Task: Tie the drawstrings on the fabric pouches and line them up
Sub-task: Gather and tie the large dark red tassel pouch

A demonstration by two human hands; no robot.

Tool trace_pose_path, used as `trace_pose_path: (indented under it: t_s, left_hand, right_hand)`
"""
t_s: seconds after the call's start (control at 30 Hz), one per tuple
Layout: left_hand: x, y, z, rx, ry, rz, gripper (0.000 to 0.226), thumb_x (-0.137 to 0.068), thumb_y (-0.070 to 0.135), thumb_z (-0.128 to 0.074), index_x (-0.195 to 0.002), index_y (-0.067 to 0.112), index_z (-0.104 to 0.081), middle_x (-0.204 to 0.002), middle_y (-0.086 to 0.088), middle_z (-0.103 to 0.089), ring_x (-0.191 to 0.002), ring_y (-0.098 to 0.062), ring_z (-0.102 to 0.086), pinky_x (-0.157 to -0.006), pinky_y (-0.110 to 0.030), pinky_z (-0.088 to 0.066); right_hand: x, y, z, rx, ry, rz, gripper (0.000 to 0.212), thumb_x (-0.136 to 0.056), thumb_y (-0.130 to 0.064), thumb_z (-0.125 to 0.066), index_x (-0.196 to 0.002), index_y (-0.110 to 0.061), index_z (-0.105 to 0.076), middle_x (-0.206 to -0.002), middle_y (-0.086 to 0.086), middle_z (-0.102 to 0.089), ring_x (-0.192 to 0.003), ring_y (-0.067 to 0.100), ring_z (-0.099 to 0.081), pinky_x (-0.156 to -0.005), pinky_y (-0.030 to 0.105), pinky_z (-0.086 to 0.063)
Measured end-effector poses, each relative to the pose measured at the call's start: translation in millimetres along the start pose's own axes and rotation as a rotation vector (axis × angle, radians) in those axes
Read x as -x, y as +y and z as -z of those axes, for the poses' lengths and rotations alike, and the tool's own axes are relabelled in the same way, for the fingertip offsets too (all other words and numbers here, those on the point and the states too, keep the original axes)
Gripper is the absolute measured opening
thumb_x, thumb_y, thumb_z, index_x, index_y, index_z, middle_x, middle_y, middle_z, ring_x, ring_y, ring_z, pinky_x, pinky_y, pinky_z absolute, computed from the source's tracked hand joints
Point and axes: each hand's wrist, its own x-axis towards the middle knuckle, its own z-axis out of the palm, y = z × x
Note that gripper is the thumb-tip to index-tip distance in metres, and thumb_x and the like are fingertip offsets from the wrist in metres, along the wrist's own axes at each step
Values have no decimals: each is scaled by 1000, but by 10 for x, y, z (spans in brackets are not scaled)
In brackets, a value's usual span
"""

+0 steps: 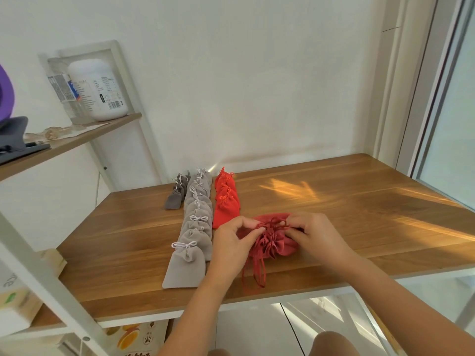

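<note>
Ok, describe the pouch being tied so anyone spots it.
On the wooden table, look right of the red row. The dark red pouch lies between the left hand and right hand. Unlike its neighbours, it sits out of line, strings hanging loose.

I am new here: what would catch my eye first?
The left hand and right hand pinch the drawstrings of a dark red pouch near the front of the wooden table. Left of it, three rows run toward the wall: bright red pouches, light grey pouches, a few darker grey pouches.
</note>
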Motion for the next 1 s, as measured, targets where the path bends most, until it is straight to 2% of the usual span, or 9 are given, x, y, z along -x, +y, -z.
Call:
trace_pose_path:
  t_s: [0.13, 0.2, 0.37, 0.53, 0.63, 0.7, 0.83, 0.97, 1.0]
  left_hand:
    - [104, -127, 85, -61, 69, 148, 11, -83, 16, -73, -72, 17, -69, -71, 4, -69, -69, -13, -62, -67, -26, -49]
    - [144, -136, 120, -70, 107, 170, 9, -82, 16, -74, -74, 13, -70, -75, 2, -70, -75, -12, -63, -69, -16, -47]
    - [222, -68, 148, 89, 181, 331, 9, -82, 15, -74, -74, 14, -72, -72, 6, -70, -69, -2, -59, -56, -4, -41]
    - [322, -53, 105, 236, 174, 448, 7, -80, 13, -75, -74, 13, -72, -69, 6, -69, -72, -9, -58, -67, -21, -43]
    - [293, -8, 102, 313, 103, 447, 2, -84, 8, -70, -84, 8, -68, -77, -3, -72, -70, -11, -65, -58, -21, -50]
    - [273, 46, 69, 374, 42, 449, 6, -87, 4, -66, -92, 6, -64, -86, -11, -73, -70, -14, -67, -55, -20, -52]
    - [230, 142, 1, 574, 13, 490, 8, -90, 1, -60, -93, 6, -54, -80, -13, -71, -65, -16, -68, -54, -20, -54]
    - [196, 105, 13, 709, 179, 528, 13, -95, -4, -48, -92, 9, -45, -64, -8, -70, -54, -14, -67, -46, -18, -50]
    - [199, 97, 32, 715, 202, 499, 14, -94, -5, -47, -92, 9, -46, -64, -6, -70, -57, -14, -66, -47, -18, -50]
  right_hand:
    - [106, 160, 80, 241, 44, 71, 10, -84, -18, -69, -80, -22, -78, -78, -13, -71, -75, 9, -59, -72, 22, -42]
    - [162, 188, 135, 301, 53, 94, 9, -83, -20, -69, -78, -21, -77, -73, -13, -69, -72, 8, -54, -68, 16, -36]
    - [303, 313, 184, 347, 25, 84, 7, -81, -17, -73, -76, -21, -76, -68, -14, -65, -68, 9, -51, -64, 10, -32]
    - [364, 369, 158, 342, -15, 35, 17, -80, -28, -62, -72, -21, -75, -70, -14, -67, -71, 3, -51, -65, 16, -40]
    - [301, 267, 255, 290, -125, -11, 14, -87, -17, -65, -90, -25, -76, -88, -15, -67, -82, 0, -57, -74, 12, -42]
    - [264, 162, 296, 144, -149, -104, 34, -86, -5, -64, -105, -32, -71, -95, -16, -65, -78, -5, -56, -71, 6, -39]
    - [135, -79, 237, -158, -191, -300, 35, -92, 0, -49, -100, -28, -67, -81, -4, -69, -60, 5, -60, -63, 21, -52]
    - [129, -155, 133, -42, -301, -316, 6, -93, -26, -61, -91, -21, -64, -72, -4, -66, -61, 6, -64, -70, 32, -56]
    - [143, -151, 113, -47, -320, -318, 12, -89, -30, -66, -93, -20, -63, -76, -4, -67, -60, 8, -64, -71, 33, -55]
